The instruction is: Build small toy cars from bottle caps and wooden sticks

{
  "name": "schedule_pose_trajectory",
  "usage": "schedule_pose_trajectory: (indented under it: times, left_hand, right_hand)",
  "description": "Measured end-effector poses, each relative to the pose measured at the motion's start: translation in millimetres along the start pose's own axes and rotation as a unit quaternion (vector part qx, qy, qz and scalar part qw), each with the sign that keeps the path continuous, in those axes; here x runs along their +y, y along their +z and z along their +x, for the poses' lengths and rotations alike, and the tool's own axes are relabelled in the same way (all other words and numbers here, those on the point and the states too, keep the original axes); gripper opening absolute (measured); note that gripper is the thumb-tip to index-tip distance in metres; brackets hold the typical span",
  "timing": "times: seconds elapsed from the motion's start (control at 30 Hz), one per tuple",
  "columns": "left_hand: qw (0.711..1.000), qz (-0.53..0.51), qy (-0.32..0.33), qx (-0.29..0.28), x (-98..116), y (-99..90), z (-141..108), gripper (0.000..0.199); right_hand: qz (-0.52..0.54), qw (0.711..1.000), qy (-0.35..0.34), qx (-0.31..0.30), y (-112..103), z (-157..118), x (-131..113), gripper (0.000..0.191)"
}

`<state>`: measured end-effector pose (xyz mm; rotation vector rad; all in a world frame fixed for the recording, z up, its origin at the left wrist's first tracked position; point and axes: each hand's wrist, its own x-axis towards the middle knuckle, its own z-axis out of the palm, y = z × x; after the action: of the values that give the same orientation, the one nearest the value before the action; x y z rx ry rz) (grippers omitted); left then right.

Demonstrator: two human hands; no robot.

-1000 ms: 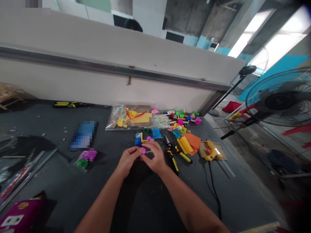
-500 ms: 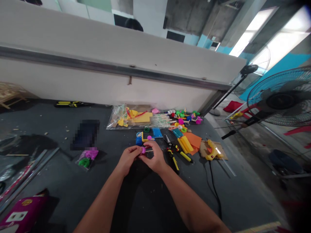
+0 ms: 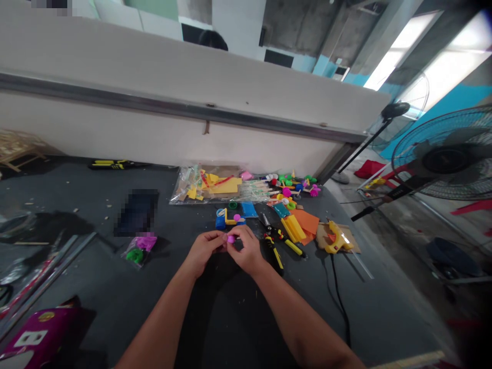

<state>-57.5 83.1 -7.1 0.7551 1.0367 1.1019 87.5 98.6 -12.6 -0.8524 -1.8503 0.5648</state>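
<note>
Dark grey flat tabletop [image 3: 226, 323] fills most of the lower view, w/ a long white panel w/ grey metal rail [image 3: 126, 48] along its far edge. Big black standing fan [image 3: 444, 159] off to the R, past the tabletop. Clear plastic bag w/ yellow pieces & pale sticks [image 3: 177, 192] lies nr the panel's foot; shiny magenta box-like item [image 3: 49, 328] sits bottom L.

Both bare hands meet mid-tabletop. L hand [image 3: 202, 250] has its fingers drawn in narrow, tips on the task item's L side; R hand [image 3: 248, 251] has its fingers curled in, tips on the R side. So both hold it btwn fingertips, exact grip partly hidden.

Dark, blurred-out flat rectangle [image 3: 137, 212] well L of the hands. Yellow plastic glue gun [image 3: 336, 239] on brown cardboard, far R, black cord trailing twd the near edge. Black-&-yellow-handled metal pliers [image 3: 274, 252] just R of R hand. Small clear packet w/ purple & green pieces [image 3: 138, 251] below the rectangle. Blue-&-yellow plastic assembly [image 3: 220, 222] just beyond the fingers. Smallest: round pink-purple plastic piece [image 3: 231, 239], the item held, btwn the two hands.
</note>
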Motion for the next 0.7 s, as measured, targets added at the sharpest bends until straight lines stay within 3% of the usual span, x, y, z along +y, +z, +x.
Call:
schedule_pose_trajectory:
  times: [0.13,0.3,0.5,0.6,0.7]
  left_hand:
    - [1.0,0.018,0.013,0.02,2.2,-4.7,1.6,0.02]
    - [1.0,0.021,-0.001,-0.012,3.7,-6.9,0.2,0.021]
    - [1.0,0.013,0.0,-0.017,1.1,-2.2,0.3,0.022]
    - [1.0,0.013,0.009,-0.002,1.4,-1.5,0.4,0.021]
    - [1.0,0.008,0.016,0.016,3.4,-1.9,-0.5,0.021]
  right_hand:
    - [0.008,1.0,0.009,-0.028,-0.8,-0.4,1.9,0.037]
    - [-0.014,0.999,-0.003,-0.031,-2.5,1.7,0.1,0.014]
    - [-0.027,0.999,-0.004,-0.021,-1.2,1.1,-0.5,0.008]
    - [-0.017,1.0,0.007,-0.02,1.1,-1.0,1.8,0.01]
    - [0.006,0.999,0.032,-0.016,1.7,-2.1,3.6,0.028]
